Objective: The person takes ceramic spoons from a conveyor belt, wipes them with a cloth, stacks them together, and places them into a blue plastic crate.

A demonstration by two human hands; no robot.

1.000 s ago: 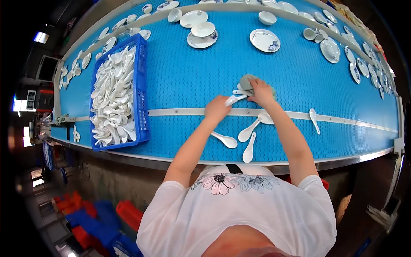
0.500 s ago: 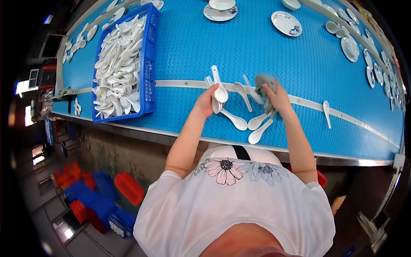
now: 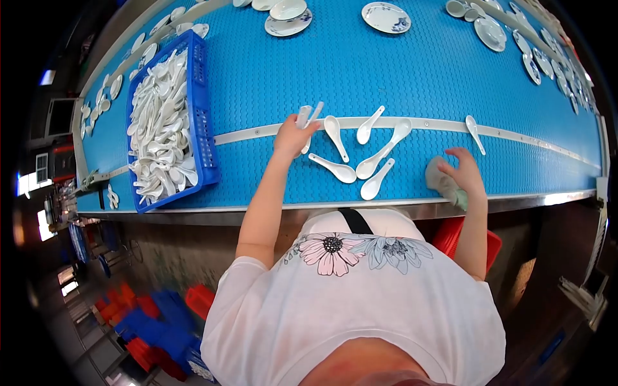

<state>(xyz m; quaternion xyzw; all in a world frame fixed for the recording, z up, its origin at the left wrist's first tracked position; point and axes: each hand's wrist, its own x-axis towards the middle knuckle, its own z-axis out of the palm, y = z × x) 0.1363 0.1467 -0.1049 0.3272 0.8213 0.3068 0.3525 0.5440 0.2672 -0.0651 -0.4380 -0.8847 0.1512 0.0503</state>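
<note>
My left hand [image 3: 295,135] is closed round a few white ceramic spoons [image 3: 315,114], their ends sticking out past the fingers. To the right, my right hand [image 3: 465,172] is held with thumb and finger apart. A grey-green cloth [image 3: 440,179] lies against it near the front edge of the blue belt. Between the hands several white spoons are spread out, among them one spoon [image 3: 335,138] across the metal strip, a spoon [image 3: 333,168] beside my left hand and another spoon [image 3: 377,180] close to the edge.
At left stands a blue basket [image 3: 205,122] piled with white spoons. A single spoon [image 3: 475,134] lies at right. A patterned plate [image 3: 386,17] and stacked bowls [image 3: 288,10] are at the back; more dishes line the far sides. A red crate [image 3: 493,248] sits under the table.
My right hand has moved right and down with the cloth, away from the spoons, and its fingers have opened. My left hand has turned, still holding spoons. The camera view has shifted.
</note>
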